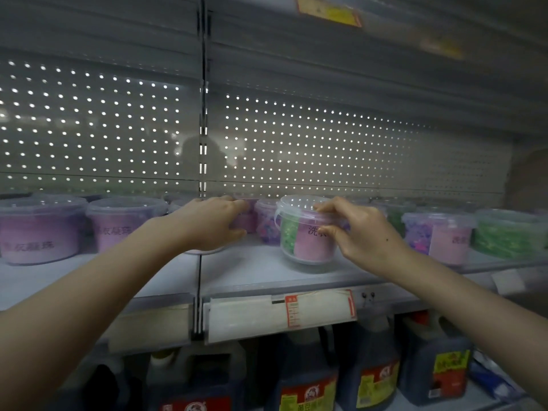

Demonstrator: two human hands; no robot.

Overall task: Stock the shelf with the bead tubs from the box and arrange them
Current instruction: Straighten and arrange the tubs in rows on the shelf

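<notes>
A clear tub of green beads with a pink label point(307, 235) stands on the grey shelf point(261, 271) near its middle. My right hand point(360, 232) grips this tub by its lid rim and side. My left hand point(212, 223) curls around a tub of purple beads point(247, 221) that it mostly hides. More bead tubs line the shelf: two purple ones point(38, 229) at the left, a purple one point(267, 222) behind the green tub, and purple point(439, 235) and green point(510, 232) ones at the right.
A perforated metal back panel point(296, 137) rises behind the tubs, and another shelf hangs overhead. A price label strip point(281, 314) runs along the shelf's front edge. Large dark jugs with red and yellow labels point(308, 378) stand on the shelf below.
</notes>
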